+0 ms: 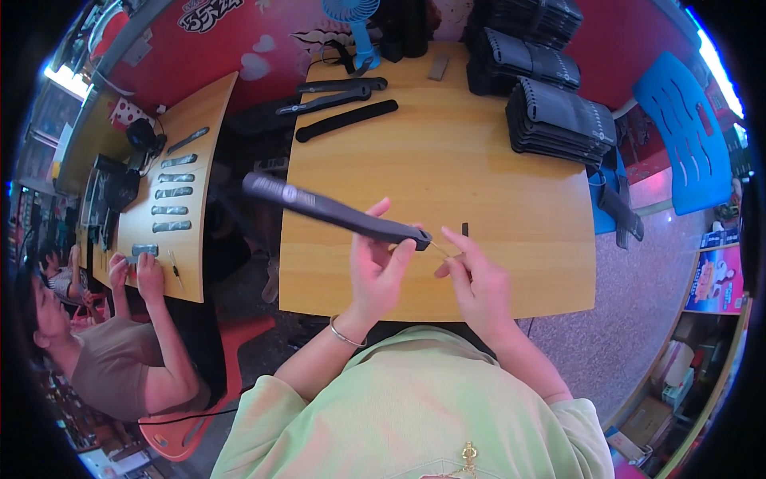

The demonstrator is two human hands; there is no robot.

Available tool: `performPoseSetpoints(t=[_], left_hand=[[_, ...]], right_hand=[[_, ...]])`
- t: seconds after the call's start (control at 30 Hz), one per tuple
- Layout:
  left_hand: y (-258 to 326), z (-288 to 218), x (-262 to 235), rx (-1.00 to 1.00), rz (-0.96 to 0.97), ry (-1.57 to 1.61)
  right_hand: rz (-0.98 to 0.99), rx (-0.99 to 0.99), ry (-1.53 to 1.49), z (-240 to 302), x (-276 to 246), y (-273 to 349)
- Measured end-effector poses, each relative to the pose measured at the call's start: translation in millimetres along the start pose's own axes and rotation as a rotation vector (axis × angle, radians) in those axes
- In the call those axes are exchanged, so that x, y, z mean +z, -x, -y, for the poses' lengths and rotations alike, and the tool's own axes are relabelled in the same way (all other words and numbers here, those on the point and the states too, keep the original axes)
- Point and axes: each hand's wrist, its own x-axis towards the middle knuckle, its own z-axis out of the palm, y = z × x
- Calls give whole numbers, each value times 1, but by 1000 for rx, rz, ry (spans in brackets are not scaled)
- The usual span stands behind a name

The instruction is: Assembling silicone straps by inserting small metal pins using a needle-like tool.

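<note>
Black and slim, the long strap point(335, 212) lies slanted above the wooden counter point(495, 263), its long axis running from upper left down to lower right, where its near end meets the left hand point(381, 267). That hand's fingers are clamped on this near end, thumb on top, so the far end juts out and up to the left, blurred and clear of the counter. Just to the right, the right hand point(477, 279) has its fingertips pinched together on a thin pale pin or thread point(441, 250) that runs to the strap's tip, so the tip sits between the two hands, with the left hand carrying the weight. The strap looks flat and dark, with a lighter patch near its far end. Farther back on the counter lie more black straps point(345, 120), stacks of dark ribbed pieces point(562, 120) and a blue fan point(357, 24). At a second counter point(199, 160) to the left, another person point(104, 351) handles small grey pieces point(171, 209).
</note>
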Motion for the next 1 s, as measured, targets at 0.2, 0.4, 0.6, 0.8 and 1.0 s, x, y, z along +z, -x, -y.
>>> performPoseSetpoints(t=[0.2, 0.4, 0.6, 0.8, 1.0], left_hand=[[0, 1, 0, 110, 19, -84], [-4, -2, -2, -32, 13, 35], [-1, 2, 0, 29, 21, -34], [-5, 7, -4, 311, 75, -284], [-5, -2, -3, 48, 50, -61]], right_hand=[[-79, -187, 59, -8, 5, -1], [-135, -356, 397, -10, -1, -2], [83, 255, -311, 5, 0, -4], [73, 152, -332, 7, 3, -7], [89, 138, -176, 7, 3, -11]])
